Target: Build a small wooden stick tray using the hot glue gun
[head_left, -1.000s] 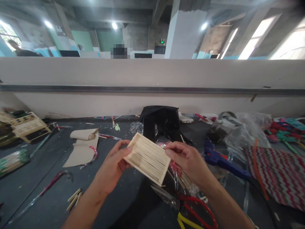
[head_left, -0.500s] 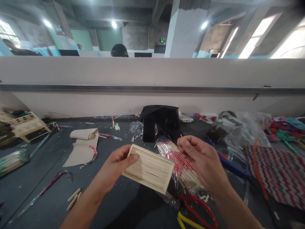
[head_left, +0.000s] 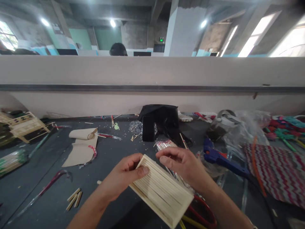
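My left hand [head_left: 126,175] grips the upper left corner of a small rectangular panel [head_left: 164,190] made of thin wooden sticks, with a raised rim. Its thumb lies on the slatted face, and the panel tilts down to the right. Just above the panel's upper edge is my right hand [head_left: 183,162], fingers loosely curled and the thumb slightly apart; nothing shows between them. Whether it touches the panel is unclear. Behind it, a plastic bag of wooden sticks [head_left: 164,144] is mostly covered. Red-handled cutters [head_left: 205,211], partly under the panel, have a yellow second handle.
A blue glue gun [head_left: 219,159] with a cord lies right, near a striped cloth [head_left: 274,171]. A phone [head_left: 148,128] leans on a black bag [head_left: 162,114]. Left are brown paper [head_left: 81,151], short sticks [head_left: 75,198] and a wooden model [head_left: 28,125]. A low partition [head_left: 152,70] runs behind.
The panel has moved lower and to the right and tilts more steeply. My right hand has come left and down toward its upper edge, with the fingers loosening from a pinch.
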A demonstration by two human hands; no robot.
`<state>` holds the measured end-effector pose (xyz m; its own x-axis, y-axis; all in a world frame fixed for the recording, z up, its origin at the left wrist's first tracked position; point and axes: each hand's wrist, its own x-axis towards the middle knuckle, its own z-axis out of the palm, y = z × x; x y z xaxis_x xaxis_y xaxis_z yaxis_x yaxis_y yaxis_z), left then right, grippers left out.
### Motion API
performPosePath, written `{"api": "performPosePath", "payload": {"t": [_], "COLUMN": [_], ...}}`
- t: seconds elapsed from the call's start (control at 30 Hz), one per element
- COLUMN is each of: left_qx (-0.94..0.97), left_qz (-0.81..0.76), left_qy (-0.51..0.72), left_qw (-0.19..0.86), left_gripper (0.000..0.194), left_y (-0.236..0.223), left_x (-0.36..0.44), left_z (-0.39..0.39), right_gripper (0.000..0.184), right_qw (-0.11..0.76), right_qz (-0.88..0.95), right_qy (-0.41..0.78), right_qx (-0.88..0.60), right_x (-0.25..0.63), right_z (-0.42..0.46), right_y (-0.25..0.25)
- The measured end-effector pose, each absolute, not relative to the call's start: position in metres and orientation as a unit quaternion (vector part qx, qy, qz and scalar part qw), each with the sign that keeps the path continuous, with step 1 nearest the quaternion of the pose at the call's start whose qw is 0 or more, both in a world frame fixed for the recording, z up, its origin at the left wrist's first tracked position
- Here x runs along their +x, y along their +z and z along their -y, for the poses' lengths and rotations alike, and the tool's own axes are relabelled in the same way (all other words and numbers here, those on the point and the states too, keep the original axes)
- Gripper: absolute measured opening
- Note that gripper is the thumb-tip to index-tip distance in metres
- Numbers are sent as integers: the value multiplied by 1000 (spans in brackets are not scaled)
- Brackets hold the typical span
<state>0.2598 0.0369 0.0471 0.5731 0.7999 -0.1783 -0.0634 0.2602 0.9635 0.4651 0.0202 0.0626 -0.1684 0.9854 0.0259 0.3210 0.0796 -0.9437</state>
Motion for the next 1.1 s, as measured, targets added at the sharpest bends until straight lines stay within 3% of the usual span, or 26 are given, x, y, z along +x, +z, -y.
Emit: {"api": "performPosePath", "payload": {"t": [0.23,0.5,0.67,0.83,0.97,1.1], "left_qx": [511,486,484,456,394,344], "left_qz": [-339,-346,-342,-340,-370,-406], "left_qy": [296,314,306,303,339,401], "left_qw": [732,738,745,764,770,746], "left_gripper": [20,18,19,23,26,28], "left_y": [43,48,45,44,45,43], "left_x": [263,260,262,266,269,267], "left_z": [-35,-36,-35,-34,-37,-42], "right_gripper": [25,38,42,33,38,45], "right_qw": [361,524,448,362,447,548], "right_qz": [628,476,564,618,567,441], "right_qy": [468,580,534,522,490,532], "right_qx": [-505,-402,-443,-464,-489,-471], "right_x": [462,467,464,459,464,472], "right_z": [-17,-22,-22,-22,-28,-33], "right_y": [61,56,56,61,56,50]}}
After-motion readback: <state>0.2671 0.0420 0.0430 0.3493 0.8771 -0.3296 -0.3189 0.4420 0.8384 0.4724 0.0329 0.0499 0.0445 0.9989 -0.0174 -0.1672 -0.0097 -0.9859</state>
